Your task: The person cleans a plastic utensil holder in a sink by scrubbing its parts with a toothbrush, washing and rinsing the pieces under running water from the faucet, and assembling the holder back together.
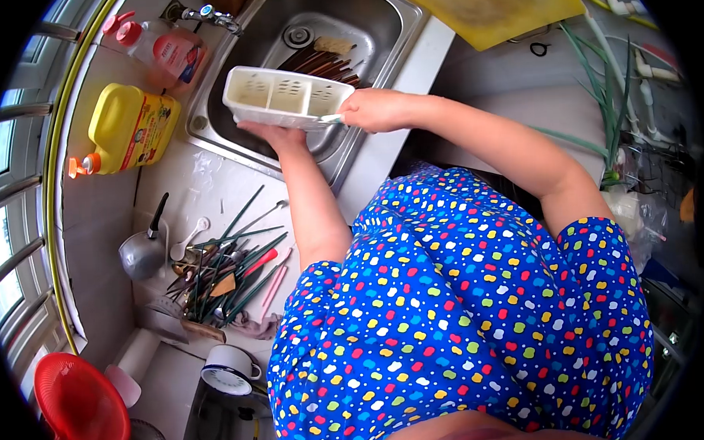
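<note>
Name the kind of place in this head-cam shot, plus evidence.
Most likely a home kitchen: a stainless-steel sink with a tap, a heap of utensils on the counter, and a metal pot with a black handle.

Right hand (375, 110) curled — arms (481, 134) forward

Bright daylight is admitted through the barred window (5, 290) on the left, where the panes are washed out to pale blue and white. Soft glints are thrown off the steel sink (369, 33). The far right is left dimmer, its detail softened. Straight lines are bowed by the wide lens, and the corners are cut off by a black, rounded border.
</note>
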The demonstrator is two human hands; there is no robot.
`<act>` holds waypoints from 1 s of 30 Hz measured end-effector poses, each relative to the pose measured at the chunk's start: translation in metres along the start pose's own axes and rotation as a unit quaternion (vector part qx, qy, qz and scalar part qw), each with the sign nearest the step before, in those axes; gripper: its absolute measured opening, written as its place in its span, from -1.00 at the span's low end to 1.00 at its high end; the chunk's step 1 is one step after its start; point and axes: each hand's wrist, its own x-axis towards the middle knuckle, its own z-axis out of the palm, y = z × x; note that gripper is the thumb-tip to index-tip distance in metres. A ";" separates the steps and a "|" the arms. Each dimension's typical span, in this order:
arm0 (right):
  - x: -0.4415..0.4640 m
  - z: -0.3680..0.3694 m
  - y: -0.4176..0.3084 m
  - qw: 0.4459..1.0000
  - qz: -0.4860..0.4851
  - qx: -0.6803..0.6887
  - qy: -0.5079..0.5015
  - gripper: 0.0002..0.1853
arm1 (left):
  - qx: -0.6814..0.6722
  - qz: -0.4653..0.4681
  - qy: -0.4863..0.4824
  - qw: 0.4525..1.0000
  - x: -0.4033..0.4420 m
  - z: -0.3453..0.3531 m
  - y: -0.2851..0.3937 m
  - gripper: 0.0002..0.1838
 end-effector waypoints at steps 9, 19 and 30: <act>0.026 -0.037 0.022 0.975 0.110 0.156 -0.110 -0.81 | 0.009 -0.103 0.006 0.995 0.009 -0.013 -0.014 -0.13; 0.020 -0.029 0.006 0.894 -0.069 -0.433 0.087 -0.79 | 0.004 -0.128 -0.014 0.992 0.006 -0.003 -0.012 -0.11; -0.006 -0.014 -0.019 0.830 -0.159 -0.535 0.026 -0.93 | 0.000 -0.017 -0.022 1.000 -0.004 0.007 -0.003 -0.03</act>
